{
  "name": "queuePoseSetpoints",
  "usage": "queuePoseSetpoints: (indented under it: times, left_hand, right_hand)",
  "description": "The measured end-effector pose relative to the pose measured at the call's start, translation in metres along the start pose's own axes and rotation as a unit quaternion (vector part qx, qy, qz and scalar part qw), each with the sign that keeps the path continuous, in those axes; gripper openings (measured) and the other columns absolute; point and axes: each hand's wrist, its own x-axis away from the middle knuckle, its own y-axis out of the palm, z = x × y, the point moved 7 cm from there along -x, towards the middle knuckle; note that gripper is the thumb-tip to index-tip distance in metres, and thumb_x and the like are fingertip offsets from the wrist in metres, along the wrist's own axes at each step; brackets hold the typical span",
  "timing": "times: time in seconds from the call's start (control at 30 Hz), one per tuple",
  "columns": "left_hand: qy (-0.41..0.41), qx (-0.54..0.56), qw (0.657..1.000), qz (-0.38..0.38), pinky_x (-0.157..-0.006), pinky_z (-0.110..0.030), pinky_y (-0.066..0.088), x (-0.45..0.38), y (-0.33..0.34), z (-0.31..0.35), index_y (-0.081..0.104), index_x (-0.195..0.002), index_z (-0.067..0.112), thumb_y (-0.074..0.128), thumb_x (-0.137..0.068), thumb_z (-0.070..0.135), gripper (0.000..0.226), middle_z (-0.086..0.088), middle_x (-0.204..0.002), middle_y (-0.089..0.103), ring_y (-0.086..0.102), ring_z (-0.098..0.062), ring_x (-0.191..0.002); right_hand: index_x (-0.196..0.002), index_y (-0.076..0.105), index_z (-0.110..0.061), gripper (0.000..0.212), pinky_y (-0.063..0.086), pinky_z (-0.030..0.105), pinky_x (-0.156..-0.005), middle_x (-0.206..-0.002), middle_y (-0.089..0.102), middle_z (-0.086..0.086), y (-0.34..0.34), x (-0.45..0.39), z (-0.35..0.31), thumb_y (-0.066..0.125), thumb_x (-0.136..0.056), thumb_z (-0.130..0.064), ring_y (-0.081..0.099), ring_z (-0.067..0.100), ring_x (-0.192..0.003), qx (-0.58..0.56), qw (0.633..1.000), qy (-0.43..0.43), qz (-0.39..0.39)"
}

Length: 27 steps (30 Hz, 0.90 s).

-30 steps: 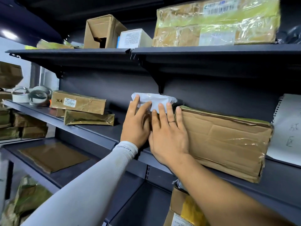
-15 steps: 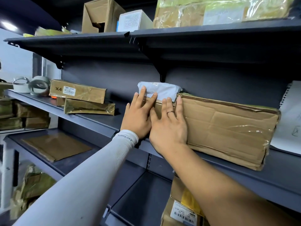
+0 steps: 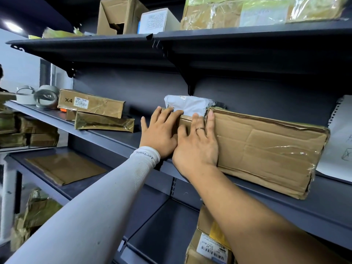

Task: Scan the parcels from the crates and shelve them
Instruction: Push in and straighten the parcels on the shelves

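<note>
Currently both hands sit flat on a small brown parcel (image 3: 185,121) on the middle shelf (image 3: 114,134), wedged just left of the big box (image 3: 266,149), which it touches. Left hand (image 3: 161,134) and right hand (image 3: 196,147) are side by side, fingers straight, pressing rather than gripping; neither curls round anything. A white bag (image 3: 187,106) sits just behind and above the parcel, fingertips of both hands reaching its lower edge.

Key relation: the parcel lies straight ahead of both palms, toward the back panel. Its long axis is hidden under the hands, so I can't tell. Both hands are equally near; the likely push is straight back.

Counts on this shelf: one parcel, one bag, one big box, two hands. Further left, three stacked boxes (image 3: 91,103) and two tape rolls (image 3: 46,96).
</note>
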Motion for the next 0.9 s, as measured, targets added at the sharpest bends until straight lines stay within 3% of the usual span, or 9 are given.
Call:
queuePoseSetpoints:
  times: [0.33,0.47,0.53,0.7,0.9]
  left_hand:
    - [0.003,-0.005,1.0,0.004,-0.125,-0.064,0.006,0.002,-0.004,0.001,0.026,-0.158,0.051,0.055,-0.097,0.031,0.07,0.012,-0.172,0.015,0.004,-0.02,-0.16]
    - [-0.012,-0.008,1.0,0.025,-0.127,-0.059,0.005,0.014,-0.013,0.003,0.023,-0.161,0.049,0.049,-0.101,0.034,0.066,0.006,-0.174,0.009,0.003,-0.023,-0.161]
    - [-0.04,0.006,0.999,0.029,-0.127,-0.058,0.002,0.026,-0.017,0.001,0.016,-0.162,0.049,0.044,-0.105,0.039,0.064,0.006,-0.175,0.005,-0.002,-0.022,-0.161]
    - [-0.068,-0.008,0.998,-0.009,-0.127,-0.056,-0.006,0.058,-0.018,-0.006,0.007,-0.163,0.047,0.03,-0.11,0.048,0.058,0.011,-0.174,-0.003,-0.01,-0.019,-0.16]
    - [-0.058,-0.071,0.994,-0.056,-0.126,-0.059,-0.005,0.091,-0.022,-0.011,0.003,-0.163,0.046,0.012,-0.104,0.059,0.061,0.009,-0.174,-0.003,-0.011,-0.02,-0.16]
  right_hand:
    - [-0.143,0.045,-0.021,0.048,-0.037,0.061,-0.108,-0.168,0.005,0.031,0.002,0.0,0.0,0.028,-0.102,-0.04,-0.011,0.039,-0.159,-0.011,1.0,0.004,0.006]
    - [-0.141,0.05,-0.02,0.046,-0.03,0.062,-0.114,-0.171,0.012,0.023,-0.003,0.008,-0.002,0.029,-0.103,-0.035,-0.005,0.039,-0.159,-0.04,0.998,-0.02,0.039]
    - [-0.149,0.044,-0.016,0.052,-0.027,0.062,-0.116,-0.172,0.012,0.018,-0.004,0.012,-0.004,0.027,-0.104,-0.033,-0.004,0.038,-0.16,-0.048,0.996,-0.038,0.058]
    - [-0.165,0.011,-0.009,0.066,-0.02,0.058,-0.119,-0.174,0.004,0.014,-0.003,0.021,0.001,0.011,-0.105,-0.036,-0.008,0.036,-0.16,-0.066,0.995,-0.024,0.066]
    - [-0.165,0.009,-0.008,0.068,-0.018,0.058,-0.122,-0.173,0.008,0.012,0.003,0.045,0.0,0.021,-0.108,-0.042,-0.004,0.035,-0.16,-0.098,0.992,-0.029,0.073]
